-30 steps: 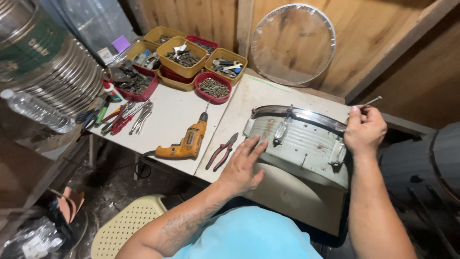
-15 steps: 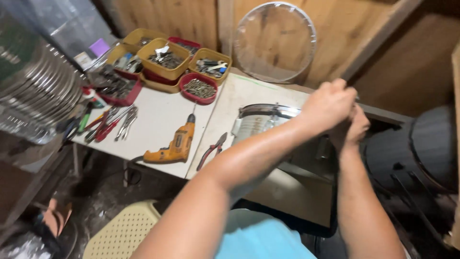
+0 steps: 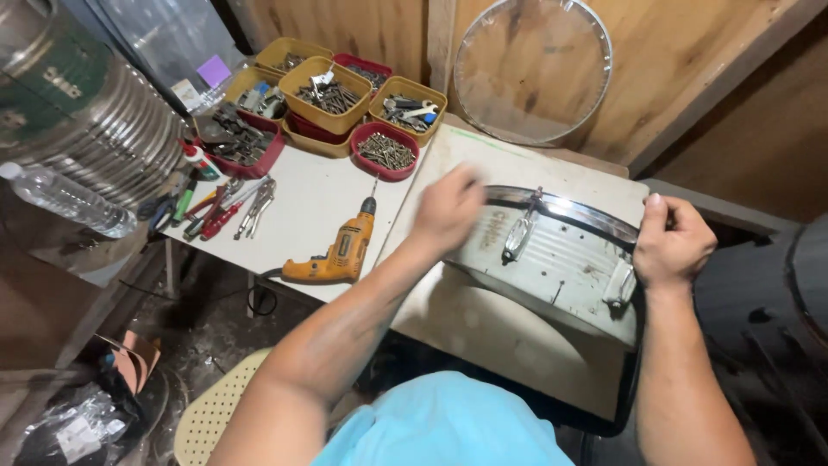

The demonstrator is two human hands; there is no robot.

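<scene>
Two hands on a snare drum shell lying on its side on the desk

The left hand (image 3: 448, 210), blurred, rests loosely curled on the upper left rim of the snare drum (image 3: 552, 259); whether it holds anything I cannot tell. The right hand (image 3: 671, 243) is closed around the drum's right edge. Lugs are on the shell; the clear drumhead (image 3: 533, 71) leans against the wall behind the drum, unfitted. Left of the drum lie an orange drill (image 3: 338, 255) and trays of screws (image 3: 385, 151), not blocking.
</scene>
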